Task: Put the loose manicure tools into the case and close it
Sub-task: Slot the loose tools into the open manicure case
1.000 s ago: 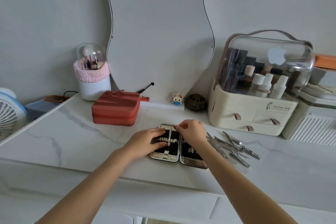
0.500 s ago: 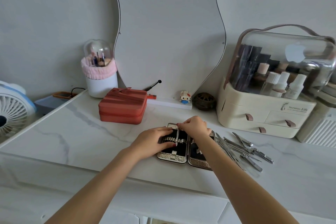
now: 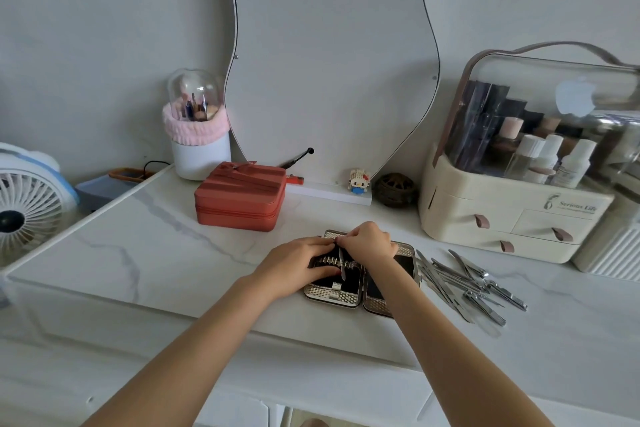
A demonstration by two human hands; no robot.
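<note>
- Slim metal manicure tool (image 3: 341, 262): thin, stiff, polished steel; judged light and slippery, with a pointed lower end. Lies over the elastic loop strip in the left half of the case, upper end pinched in the right hand (image 3: 369, 242). Best taken near the upper end, clear of the tip.
- Manicure case (image 3: 332, 295): open flat on the marble counter (image 3: 156, 246), two halves side by side, black lining, textured metallic shell. Judged rigid and hinged; needs steadying while tools slide under the loops.
- Left hand (image 3: 298, 262): fingers laid fairly straight across the left half of the case, pressing it down; not gripping anything visible.
- Loose manicure tools (image 3: 465, 282): heap of steel clippers, files and pushers just beside the case on its right, overlapping. Judged prone to snag and skid; better lifted singly by the handles.
- Red zipped box (image 3: 240, 198): behind the case, apart.
- Cosmetics organiser (image 3: 519, 215): back right, near the heap.
- Wavy mirror (image 3: 329, 55), brush holder (image 3: 199, 135), desk fan (image 3: 27, 208): along the wall and left edge.
</note>
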